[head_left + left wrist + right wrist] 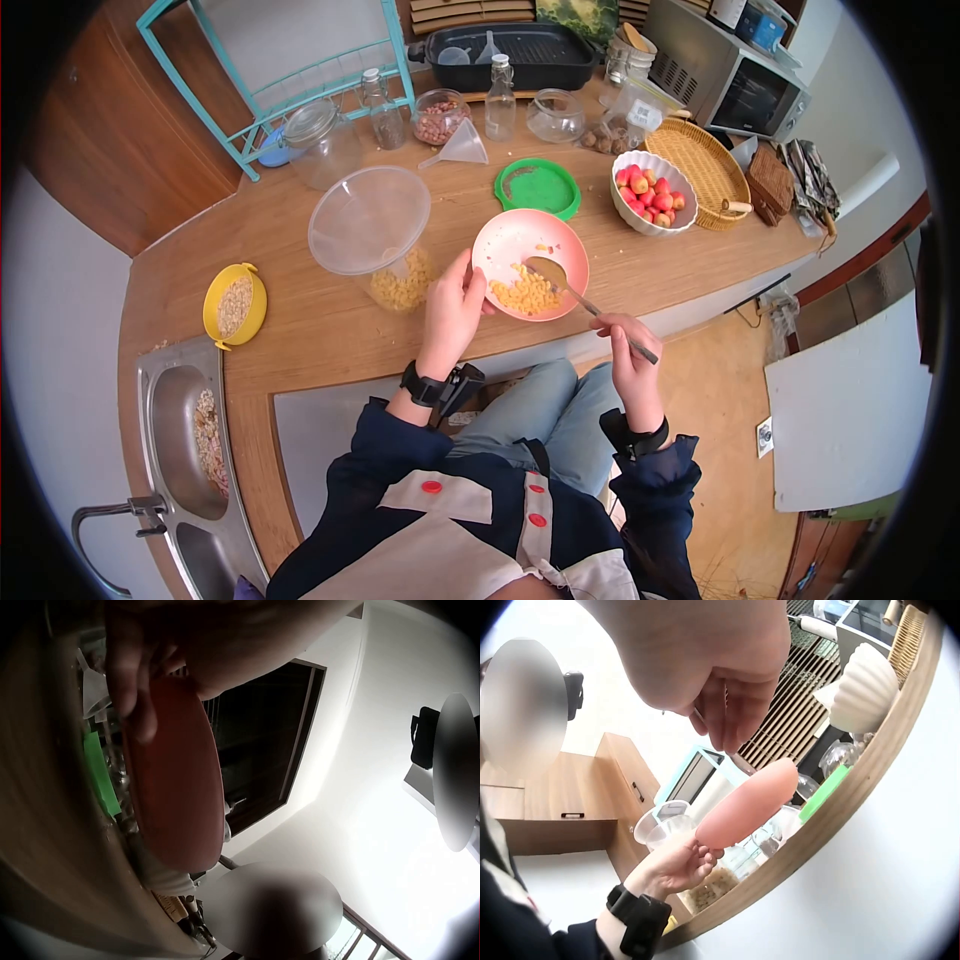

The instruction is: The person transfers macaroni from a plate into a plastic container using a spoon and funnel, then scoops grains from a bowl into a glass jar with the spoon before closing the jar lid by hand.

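A pink bowl [549,232] holding yellow kernels [524,292] is gripped at its left rim by the left hand [452,312], thumb at the inside edge. The same bowl [180,787] shows its underside in the left wrist view, with the left hand [142,667] at its rim. The right hand [632,365] pinches the handle of a metal spoon [580,296], whose head rests in the bowl by the kernels. In the right wrist view the right hand [720,682] is above the bowl [750,804], its fingers curled; the spoon is mostly hidden there.
Left of the bowl stands a clear container [400,285] of yellow kernels, under a wide clear funnel-like piece [370,215]. Behind are a green lid [540,188], a small funnel [465,145] and glass bottles. A white bowl of red fruit [652,225] is right, a yellow bowl [258,300] far left.
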The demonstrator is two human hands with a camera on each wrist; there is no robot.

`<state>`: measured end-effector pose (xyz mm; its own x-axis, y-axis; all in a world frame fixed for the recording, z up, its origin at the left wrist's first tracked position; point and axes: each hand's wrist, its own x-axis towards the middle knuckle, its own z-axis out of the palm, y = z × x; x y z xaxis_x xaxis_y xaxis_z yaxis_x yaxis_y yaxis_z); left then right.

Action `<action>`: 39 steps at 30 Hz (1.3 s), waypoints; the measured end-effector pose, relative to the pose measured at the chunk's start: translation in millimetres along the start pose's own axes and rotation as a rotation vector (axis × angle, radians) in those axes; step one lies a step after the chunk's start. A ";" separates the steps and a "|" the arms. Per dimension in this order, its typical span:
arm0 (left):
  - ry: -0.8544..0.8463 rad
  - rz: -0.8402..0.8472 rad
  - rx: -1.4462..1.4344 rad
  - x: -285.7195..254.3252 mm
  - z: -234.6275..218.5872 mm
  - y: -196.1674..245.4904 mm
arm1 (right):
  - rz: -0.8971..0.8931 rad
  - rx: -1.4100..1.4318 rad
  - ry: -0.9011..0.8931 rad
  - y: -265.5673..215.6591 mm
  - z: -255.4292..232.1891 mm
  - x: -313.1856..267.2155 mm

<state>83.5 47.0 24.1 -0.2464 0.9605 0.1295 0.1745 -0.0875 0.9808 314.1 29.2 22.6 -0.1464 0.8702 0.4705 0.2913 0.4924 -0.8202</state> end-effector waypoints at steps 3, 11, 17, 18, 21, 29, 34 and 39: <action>-0.011 0.000 0.001 -0.5 0.4 -3.2 | 0.083 0.160 0.034 11.4 7.8 -5.5; -0.011 0.020 0.006 1.4 0.5 -12.0 | -0.347 -0.066 -0.244 -15.8 -0.6 5.1; 0.030 0.042 0.015 1.0 1.9 -12.5 | -0.459 -0.318 -0.225 -26.9 -23.4 20.3; 0.023 0.034 0.023 0.8 1.7 -12.5 | -0.467 -0.394 -0.222 -30.6 -25.2 23.6; 0.014 0.041 0.048 1.7 0.7 -15.2 | -0.496 -0.486 -0.279 -39.4 -22.8 30.5; 0.073 0.056 0.167 -2.2 2.3 -12.4 | -0.387 -0.364 -0.332 -48.1 -15.6 27.8; 0.056 0.052 0.165 -3.3 4.2 -9.5 | -0.448 -0.255 -0.260 -57.0 -3.1 20.4; 0.030 0.049 0.121 -3.7 5.2 -13.3 | -0.595 -0.338 -0.321 -67.0 1.2 18.8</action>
<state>87.0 45.9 9.8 -0.2632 0.9473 0.1829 0.2999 -0.0998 0.9487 290.7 12.6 86.0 -0.6228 0.4469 0.6422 0.3437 0.8936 -0.2886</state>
